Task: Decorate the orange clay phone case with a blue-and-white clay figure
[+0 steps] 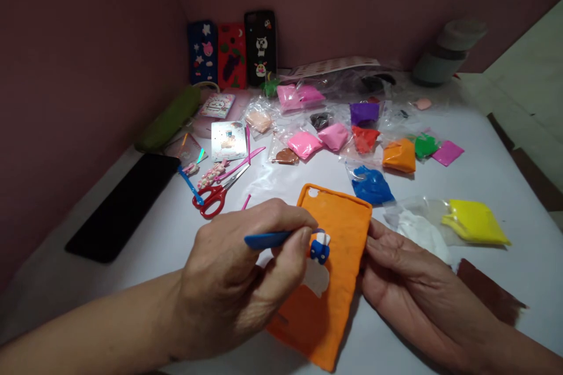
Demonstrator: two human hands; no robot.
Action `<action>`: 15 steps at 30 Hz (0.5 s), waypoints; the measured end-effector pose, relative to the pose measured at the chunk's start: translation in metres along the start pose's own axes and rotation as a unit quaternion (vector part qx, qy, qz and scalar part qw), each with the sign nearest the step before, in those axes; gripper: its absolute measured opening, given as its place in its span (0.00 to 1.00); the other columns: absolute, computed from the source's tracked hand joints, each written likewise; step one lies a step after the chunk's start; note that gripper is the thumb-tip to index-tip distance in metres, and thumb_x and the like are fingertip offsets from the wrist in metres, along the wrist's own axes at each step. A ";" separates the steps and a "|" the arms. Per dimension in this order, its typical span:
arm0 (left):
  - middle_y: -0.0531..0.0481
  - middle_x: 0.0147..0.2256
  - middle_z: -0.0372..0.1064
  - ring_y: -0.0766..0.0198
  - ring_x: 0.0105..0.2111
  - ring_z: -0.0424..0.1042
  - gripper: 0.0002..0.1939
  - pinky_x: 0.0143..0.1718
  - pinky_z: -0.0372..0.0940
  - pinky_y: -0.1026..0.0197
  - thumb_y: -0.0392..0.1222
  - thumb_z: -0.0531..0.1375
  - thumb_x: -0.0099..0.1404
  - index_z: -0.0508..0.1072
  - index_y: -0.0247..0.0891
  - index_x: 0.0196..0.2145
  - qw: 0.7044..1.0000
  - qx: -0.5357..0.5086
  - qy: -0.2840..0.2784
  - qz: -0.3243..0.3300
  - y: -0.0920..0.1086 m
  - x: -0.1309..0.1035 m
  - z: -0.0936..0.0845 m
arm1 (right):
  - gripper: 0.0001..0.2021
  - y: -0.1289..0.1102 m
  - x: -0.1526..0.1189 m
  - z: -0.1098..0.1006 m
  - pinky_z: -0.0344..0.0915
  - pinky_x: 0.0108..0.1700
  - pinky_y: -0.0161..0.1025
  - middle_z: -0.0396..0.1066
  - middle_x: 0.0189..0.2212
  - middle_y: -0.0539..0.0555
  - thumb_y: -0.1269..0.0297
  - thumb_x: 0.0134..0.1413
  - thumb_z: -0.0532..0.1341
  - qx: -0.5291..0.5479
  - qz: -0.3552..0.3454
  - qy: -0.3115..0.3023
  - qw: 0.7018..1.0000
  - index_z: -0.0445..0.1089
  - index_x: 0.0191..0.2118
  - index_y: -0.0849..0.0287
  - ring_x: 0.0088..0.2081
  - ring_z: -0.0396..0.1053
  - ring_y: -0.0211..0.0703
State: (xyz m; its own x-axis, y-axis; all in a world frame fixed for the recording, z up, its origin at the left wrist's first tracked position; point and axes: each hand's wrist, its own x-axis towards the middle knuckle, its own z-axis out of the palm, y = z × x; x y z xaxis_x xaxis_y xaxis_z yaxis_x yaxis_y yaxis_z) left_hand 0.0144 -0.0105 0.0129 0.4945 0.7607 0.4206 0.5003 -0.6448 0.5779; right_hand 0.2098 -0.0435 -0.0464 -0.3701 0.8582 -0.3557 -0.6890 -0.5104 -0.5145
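Note:
My left hand (246, 269) pinches a blue modelling tool (266, 239), its tip at a small blue and white clay figure (320, 249). That figure sits on an orange phone case (345, 269), just above a pale greyish-white patch (317, 278) on the same surface. My right hand (409, 281) grips the case by its right edge, thumb on the rim and fingers behind it. The case is tilted, its camera hole at the upper left corner. Part of its lower left side is hidden by my left hand.
Bags of coloured clay, such as blue (372, 184), yellow (477, 222) and white (420, 231), lie beyond the case. Red scissors (215, 196), a black phone (125, 208) and a green pouch (169, 117) are at left. Decorated cases (260, 47) lean on the wall near a bottle (446, 53).

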 end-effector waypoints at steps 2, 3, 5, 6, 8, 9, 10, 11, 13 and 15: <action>0.52 0.24 0.74 0.69 0.19 0.70 0.10 0.21 0.64 0.69 0.27 0.53 0.61 0.71 0.37 0.35 1.000 0.003 -0.007 0.001 0.001 0.001 -0.001 | 0.12 0.000 0.000 0.000 0.62 0.60 0.42 0.72 0.50 0.54 0.70 0.61 0.56 0.001 -0.001 0.003 1.000 0.72 0.47 0.55 0.56 0.66 0.46; 0.52 0.24 0.74 0.69 0.19 0.70 0.10 0.20 0.64 0.69 0.27 0.53 0.61 0.70 0.38 0.35 1.000 0.004 -0.008 -0.001 0.001 0.001 -0.001 | 0.12 0.000 0.001 0.001 0.62 0.60 0.42 0.73 0.50 0.53 0.70 0.61 0.56 0.001 -0.002 0.002 1.000 0.72 0.47 0.54 0.56 0.66 0.46; 0.52 0.23 0.73 0.69 0.19 0.70 0.10 0.21 0.64 0.69 0.27 0.53 0.61 0.70 0.38 0.35 1.000 0.004 -0.007 -0.005 0.001 0.002 0.000 | 0.12 0.000 0.002 0.001 0.61 0.60 0.43 0.72 0.51 0.53 0.70 0.61 0.56 -0.002 -0.001 -0.006 1.000 0.72 0.47 0.54 0.57 0.65 0.46; 0.52 0.24 0.74 0.68 0.19 0.70 0.10 0.21 0.64 0.69 0.27 0.53 0.61 0.70 0.38 0.35 1.000 0.002 -0.007 -0.008 0.001 0.002 0.000 | 0.12 0.001 0.002 0.001 0.61 0.60 0.43 0.72 0.51 0.52 0.70 0.61 0.56 -0.004 -0.001 -0.010 1.000 0.72 0.48 0.54 0.57 0.65 0.47; 0.51 0.24 0.74 0.68 0.20 0.71 0.09 0.21 0.65 0.68 0.28 0.53 0.62 0.70 0.37 0.35 1.000 0.001 -0.010 -0.012 0.001 0.002 0.000 | 0.13 0.001 0.002 0.002 0.61 0.60 0.44 0.72 0.52 0.53 0.70 0.61 0.56 -0.006 -0.001 -0.014 1.000 0.71 0.49 0.53 0.57 0.65 0.47; 0.51 0.24 0.74 0.68 0.20 0.71 0.09 0.21 0.65 0.68 0.28 0.53 0.62 0.70 0.37 0.35 1.000 0.001 -0.015 -0.013 0.001 0.002 0.001 | 0.14 0.001 0.002 0.002 0.60 0.61 0.45 0.71 0.52 0.52 0.70 0.61 0.56 -0.006 0.000 -0.014 1.000 0.70 0.50 0.53 0.57 0.65 0.47; 0.51 0.24 0.74 0.68 0.20 0.71 0.09 0.21 0.65 0.69 0.28 0.53 0.62 0.70 0.37 0.36 1.000 0.002 -0.019 -0.013 0.002 0.001 0.001 | 0.14 0.001 0.002 0.002 0.60 0.61 0.45 0.71 0.52 0.52 0.70 0.61 0.56 -0.007 0.001 -0.011 1.000 0.70 0.50 0.53 0.57 0.64 0.47; 0.51 0.24 0.74 0.68 0.20 0.71 0.09 0.21 0.64 0.69 0.28 0.53 0.62 0.70 0.37 0.36 1.000 0.004 -0.021 -0.013 0.002 0.001 0.001 | 0.13 0.001 0.002 0.002 0.60 0.61 0.45 0.71 0.52 0.52 0.70 0.61 0.56 -0.008 0.002 -0.007 1.000 0.71 0.49 0.53 0.58 0.64 0.47; 0.51 0.25 0.74 0.69 0.20 0.71 0.09 0.21 0.64 0.70 0.28 0.53 0.62 0.70 0.36 0.36 1.000 0.010 -0.020 -0.012 0.002 0.000 0.002 | 0.12 0.001 0.002 0.001 0.59 0.61 0.46 0.72 0.51 0.52 0.70 0.60 0.57 -0.010 0.002 0.002 1.000 0.72 0.47 0.52 0.58 0.64 0.48; 0.50 0.25 0.75 0.69 0.20 0.70 0.09 0.21 0.64 0.70 0.27 0.53 0.62 0.71 0.36 0.35 1.000 0.014 -0.018 -0.009 0.002 0.000 0.002 | 0.12 0.001 0.002 0.001 0.59 0.62 0.46 0.72 0.50 0.52 0.70 0.59 0.57 -0.010 0.001 0.007 1.000 0.72 0.46 0.52 0.58 0.63 0.48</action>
State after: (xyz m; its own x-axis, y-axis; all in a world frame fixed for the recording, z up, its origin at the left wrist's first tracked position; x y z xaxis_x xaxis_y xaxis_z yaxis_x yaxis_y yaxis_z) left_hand 0.0165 -0.0120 0.0125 0.5108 0.7690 0.3844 0.5290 -0.6336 0.5645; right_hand 0.2084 -0.0423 -0.0470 -0.3631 0.8564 -0.3671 -0.6755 -0.5133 -0.5294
